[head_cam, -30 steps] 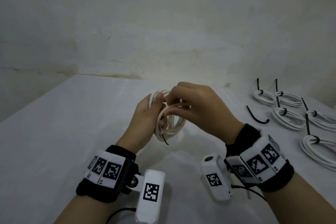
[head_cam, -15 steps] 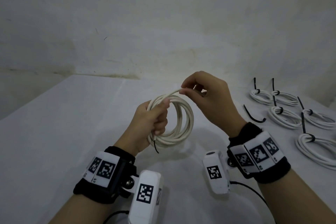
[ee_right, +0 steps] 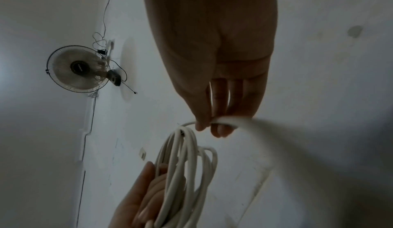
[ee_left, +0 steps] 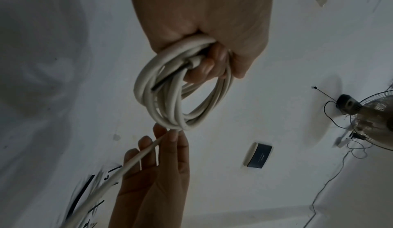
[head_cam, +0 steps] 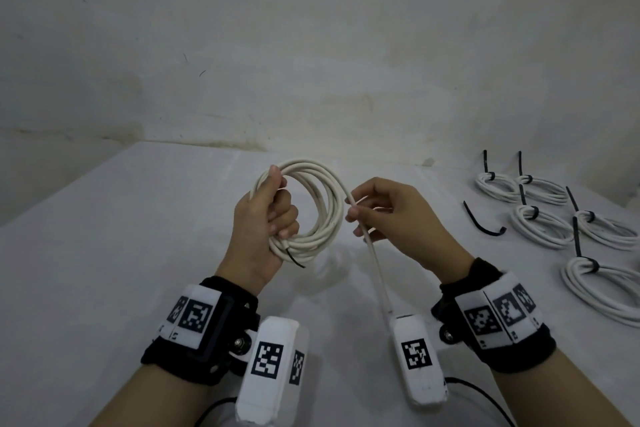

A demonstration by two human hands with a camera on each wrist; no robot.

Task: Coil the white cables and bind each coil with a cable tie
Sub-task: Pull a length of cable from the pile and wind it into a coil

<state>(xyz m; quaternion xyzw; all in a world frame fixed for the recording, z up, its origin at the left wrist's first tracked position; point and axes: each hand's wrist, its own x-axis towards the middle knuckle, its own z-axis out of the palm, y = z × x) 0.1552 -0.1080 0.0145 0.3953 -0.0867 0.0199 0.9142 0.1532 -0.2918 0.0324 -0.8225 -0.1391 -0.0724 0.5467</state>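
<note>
Left grip is clenched around one side of a round coil of white plastic-sheathed cable, my thumb laid along the top of the loops and my fingers wrapped through the middle. I hold the coil upright in the air above the white bench, clear of its surface. From the left wrist view I see the same coil bunched in my fist, with a short dark stub poking out among the strands.

Just to the right of that grip, my right grip pinches the loose tail of the cable between thumb and fingertips. The tail runs from the coil's right edge, through the pinch, then down toward my wrist. The right wrist view shows my fingers curled on that strand, the coil just below them.

Well to the right of my right grip, five finished white coils bound with black ties lie on the bench, and one loose curved black cable tie lies between them and my hand. Both wrist cameras catch a wall-mounted fan.
</note>
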